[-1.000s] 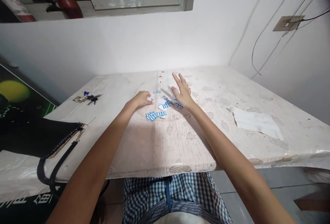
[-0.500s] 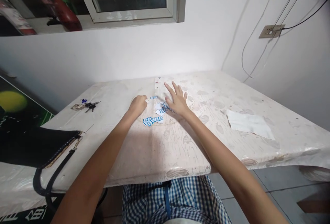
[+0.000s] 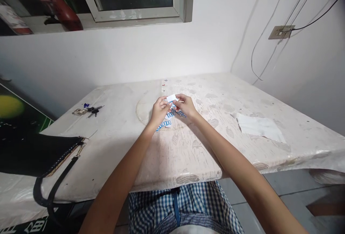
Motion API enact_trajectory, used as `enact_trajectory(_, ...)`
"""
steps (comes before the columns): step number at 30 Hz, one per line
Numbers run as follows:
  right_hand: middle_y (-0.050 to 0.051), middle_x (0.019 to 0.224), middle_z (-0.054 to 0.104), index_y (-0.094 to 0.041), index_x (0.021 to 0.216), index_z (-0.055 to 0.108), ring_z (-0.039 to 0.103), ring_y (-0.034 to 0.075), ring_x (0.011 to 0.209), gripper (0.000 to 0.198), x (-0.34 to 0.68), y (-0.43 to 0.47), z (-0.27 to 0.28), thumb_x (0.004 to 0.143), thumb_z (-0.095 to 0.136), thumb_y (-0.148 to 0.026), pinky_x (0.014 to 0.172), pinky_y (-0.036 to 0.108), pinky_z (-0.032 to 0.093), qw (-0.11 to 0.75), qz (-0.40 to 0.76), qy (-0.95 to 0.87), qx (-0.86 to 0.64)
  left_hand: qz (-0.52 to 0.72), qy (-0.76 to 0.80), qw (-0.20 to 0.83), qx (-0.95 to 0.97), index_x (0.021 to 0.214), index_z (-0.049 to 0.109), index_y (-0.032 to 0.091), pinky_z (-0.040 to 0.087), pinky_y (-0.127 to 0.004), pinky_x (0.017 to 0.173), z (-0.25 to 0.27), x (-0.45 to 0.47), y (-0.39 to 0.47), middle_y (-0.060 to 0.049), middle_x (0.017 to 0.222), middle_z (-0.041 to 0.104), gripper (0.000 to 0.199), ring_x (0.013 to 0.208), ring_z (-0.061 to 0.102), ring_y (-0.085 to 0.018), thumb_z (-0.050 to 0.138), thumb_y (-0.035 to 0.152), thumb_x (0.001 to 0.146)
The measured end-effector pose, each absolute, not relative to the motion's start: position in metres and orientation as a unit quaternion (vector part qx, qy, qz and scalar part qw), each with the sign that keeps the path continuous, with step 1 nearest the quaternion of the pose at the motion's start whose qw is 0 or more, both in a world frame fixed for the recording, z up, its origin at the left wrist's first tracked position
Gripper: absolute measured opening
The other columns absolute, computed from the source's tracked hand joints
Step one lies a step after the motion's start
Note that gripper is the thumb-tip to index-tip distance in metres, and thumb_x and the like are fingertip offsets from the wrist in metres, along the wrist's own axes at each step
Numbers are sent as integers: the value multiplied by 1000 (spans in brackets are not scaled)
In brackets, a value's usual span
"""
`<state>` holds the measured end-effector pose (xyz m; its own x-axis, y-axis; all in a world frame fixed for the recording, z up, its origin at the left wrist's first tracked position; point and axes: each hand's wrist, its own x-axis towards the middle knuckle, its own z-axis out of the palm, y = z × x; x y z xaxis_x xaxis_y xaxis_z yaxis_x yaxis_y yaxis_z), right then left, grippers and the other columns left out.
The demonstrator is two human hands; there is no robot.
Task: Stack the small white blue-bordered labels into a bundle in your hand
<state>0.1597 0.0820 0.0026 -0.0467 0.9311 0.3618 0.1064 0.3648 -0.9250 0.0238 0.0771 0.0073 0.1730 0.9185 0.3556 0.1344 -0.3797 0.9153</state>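
A small white paper slip is up between my two hands, over the middle of the table. My left hand is closed on its left side, thumb and fingers pinching. From the right, my right hand grips it too, the thumb pressed near its lower edge. Just below lie small white paper pieces printed with blue rectangles, loosely heaped and overlapping. My left hand and wrist hide part of this heap. More blue-marked pieces lie by my right hand.
A white cloth or sheet lies to the right on the covered table. At left are keys and a black pouch with a strap. Behind stands the wall, with bottles on the windowsill and a socket.
My hands have come together over the paper pieces. My right hand, spread open before, now pinches the white slip. My left hand has moved right and holds it too.
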Motion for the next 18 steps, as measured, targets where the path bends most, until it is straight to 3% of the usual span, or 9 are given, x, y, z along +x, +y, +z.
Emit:
enact_trajectory(6, -4, 64, 51, -11, 97, 54, 44, 5, 43, 20, 157, 79, 3, 92, 50, -30, 40, 16, 39, 577, 324, -614, -430, 531, 379, 367, 663, 109, 51, 13, 49, -24, 54, 7, 24, 76, 0, 79, 58, 28, 58, 55, -9, 53, 29, 87)
enact_trajectory(11, 0, 70, 55, -12, 113, 46, 52, 10, 52, 30, 164, 80, 3, 95, 39, -35, 53, 24, 46, 601, 219, -616, -460, 566, 384, 292, 668, 114, 46, 14, 50, -26, 59, 6, 23, 77, 0, 75, 57, 30, 62, 56, -11, 51, 25, 87)
enact_trajectory(14, 10, 98, 61, -15, 122, 42, 60, 18, 83, 35, 170, 82, 4, 96, 28, -35, 78, 34, 47, 589, 152, -641, -469, 567, 390, 239, 685, 120, 41, 18, 50, -31, 73, 5, 22, 80, -3, 84, 62, 36, 77, 60, -14, 48, 18, 85)
enact_trajectory(16, 11, 124, 52, -19, 126, 41, 49, 20, 113, 38, 172, 83, 4, 94, 26, -35, 96, 37, 37, 567, 111, -667, -471, 559, 395, 207, 700, 126, 37, 21, 47, -35, 84, 3, 20, 83, -8, 106, 61, 43, 91, 59, -17, 46, 15, 84)
enact_trajectory(18, 7, 140, 36, -23, 131, 38, 31, 21, 129, 42, 173, 83, 5, 93, 27, -37, 105, 41, 26, 539, 79, -686, -483, 548, 401, 179, 712, 132, 31, 25, 42, -40, 93, 1, 16, 86, -10, 131, 47, 51, 108, 53, -20, 45, 14, 84)
